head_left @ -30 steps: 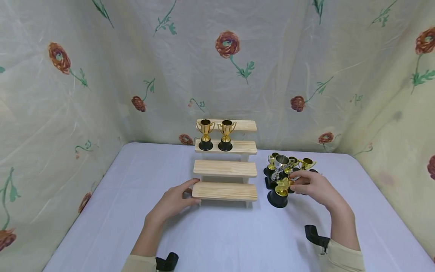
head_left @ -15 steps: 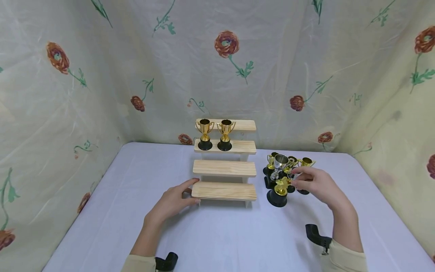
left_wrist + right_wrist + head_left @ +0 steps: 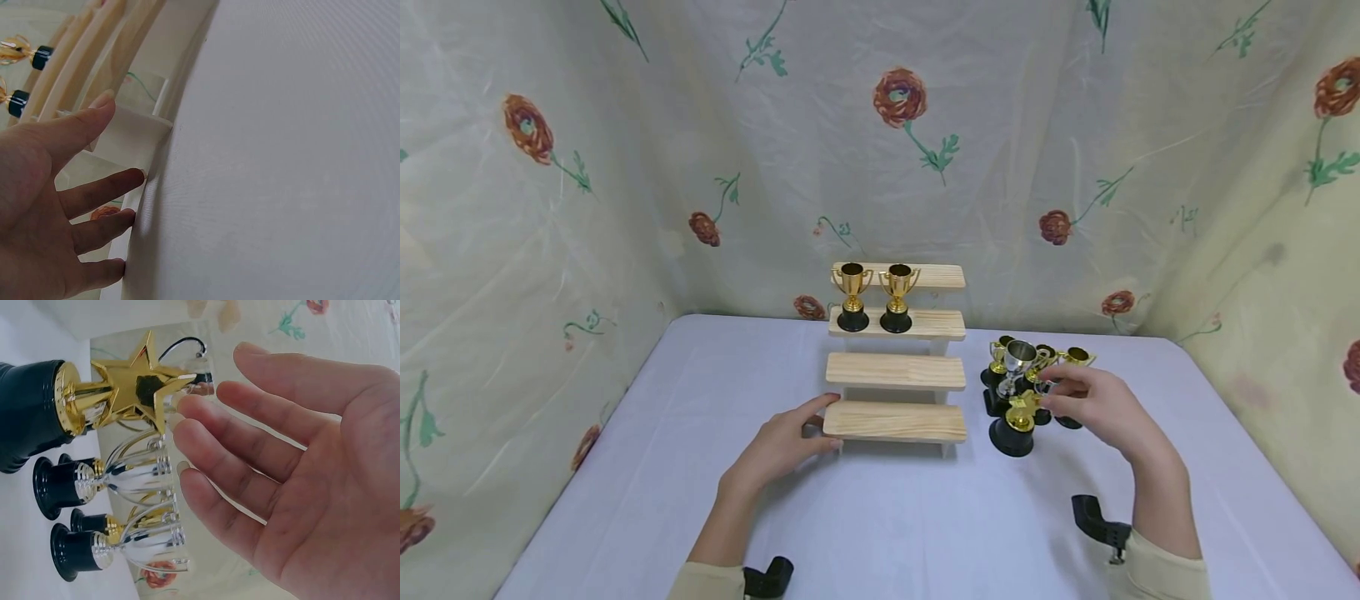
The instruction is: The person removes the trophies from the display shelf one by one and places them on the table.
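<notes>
My left hand [image 3: 782, 447] is at the left end of the lowest step of a wooden tiered stand [image 3: 895, 422], thumb [image 3: 103, 100] against the board's end and the other fingers spread out, fairly straight. My right hand [image 3: 1093, 404] is just right of a gold star trophy [image 3: 1019, 414] on a black base. In the right wrist view its fingers lie relaxed and slightly bent, close beside the star [image 3: 140, 387], with nothing in its grasp. Behind the star trophy stand a silver cup trophy [image 3: 1019, 357] and several more silver and gold cups, partly hidden by the hand.
Two gold cup trophies, one at the left [image 3: 853, 292] and one beside it [image 3: 898, 293], stand on the stand's third step. A white cloth covers the table [image 3: 880, 533]. Flowered curtains [image 3: 970, 200] hang behind and at both sides.
My right hand has drawn back slightly to the right of the star trophy, then stayed nearly still. The left hand, the stand and the trophies have not visibly moved.
</notes>
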The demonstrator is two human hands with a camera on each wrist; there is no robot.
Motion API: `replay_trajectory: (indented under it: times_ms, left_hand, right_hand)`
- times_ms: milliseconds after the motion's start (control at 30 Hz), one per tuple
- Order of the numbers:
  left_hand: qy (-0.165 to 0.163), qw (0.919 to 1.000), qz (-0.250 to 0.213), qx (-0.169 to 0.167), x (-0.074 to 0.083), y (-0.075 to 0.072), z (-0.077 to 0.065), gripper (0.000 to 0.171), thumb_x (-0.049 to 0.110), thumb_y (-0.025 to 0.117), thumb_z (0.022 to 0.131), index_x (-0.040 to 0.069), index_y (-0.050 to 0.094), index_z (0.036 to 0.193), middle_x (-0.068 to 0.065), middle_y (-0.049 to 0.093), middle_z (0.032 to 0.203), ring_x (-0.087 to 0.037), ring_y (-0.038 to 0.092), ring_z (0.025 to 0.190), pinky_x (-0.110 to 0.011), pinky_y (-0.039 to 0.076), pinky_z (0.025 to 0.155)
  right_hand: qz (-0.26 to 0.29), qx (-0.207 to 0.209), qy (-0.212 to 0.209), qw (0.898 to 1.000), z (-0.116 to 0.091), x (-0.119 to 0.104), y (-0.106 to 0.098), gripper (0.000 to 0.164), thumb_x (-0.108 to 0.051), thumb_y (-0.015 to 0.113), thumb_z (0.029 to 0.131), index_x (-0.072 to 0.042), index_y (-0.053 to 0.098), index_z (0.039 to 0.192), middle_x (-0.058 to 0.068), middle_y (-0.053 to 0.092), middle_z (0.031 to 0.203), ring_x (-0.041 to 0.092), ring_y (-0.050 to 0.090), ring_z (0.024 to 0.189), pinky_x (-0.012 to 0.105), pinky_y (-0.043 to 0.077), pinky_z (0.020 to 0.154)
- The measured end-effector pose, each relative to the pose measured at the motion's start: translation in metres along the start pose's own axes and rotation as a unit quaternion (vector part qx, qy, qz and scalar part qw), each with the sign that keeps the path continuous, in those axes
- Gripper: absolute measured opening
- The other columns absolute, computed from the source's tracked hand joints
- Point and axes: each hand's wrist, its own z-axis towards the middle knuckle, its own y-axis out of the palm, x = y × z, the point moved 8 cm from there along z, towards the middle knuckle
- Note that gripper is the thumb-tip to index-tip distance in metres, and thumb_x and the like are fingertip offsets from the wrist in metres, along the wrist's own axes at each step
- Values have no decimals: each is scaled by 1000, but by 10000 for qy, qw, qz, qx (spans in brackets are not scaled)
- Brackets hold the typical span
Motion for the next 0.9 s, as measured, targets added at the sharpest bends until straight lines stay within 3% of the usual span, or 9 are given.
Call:
replay_trajectory:
  times_ms: [233,533,900]
  left_hand:
    - [15,10000,-7,25,1,-1,0,68,40,78,84,43,47,144,1,71,117,-21,62,113,-45,49,87]
    - [34,10000,-16,-15,1,0,-3,68,39,78,84,42,47,145,1,71,118,-21,62,113,-46,48,88]
    - [40,10000,2,9,2,-3,-3,67,40,78,84,44,47,143,2,70,118,-20,62,112,-44,48,87]
  right_hand:
    - [227,138,-171,9995,-1,-9,1,42,-27,69,93,-7,61,130,13,73,107,18,68,95,34,51,79]
    - [447,200,-53,9988,2,-15,9,52,-39,66,95,-7,57,135,16,69,118,26,67,103,45,55,87]
    - [621,358,-224,9972,8,-21,12,48,-35,66,96,-8,59,133,15,68,114,20,66,96,33,54,81]
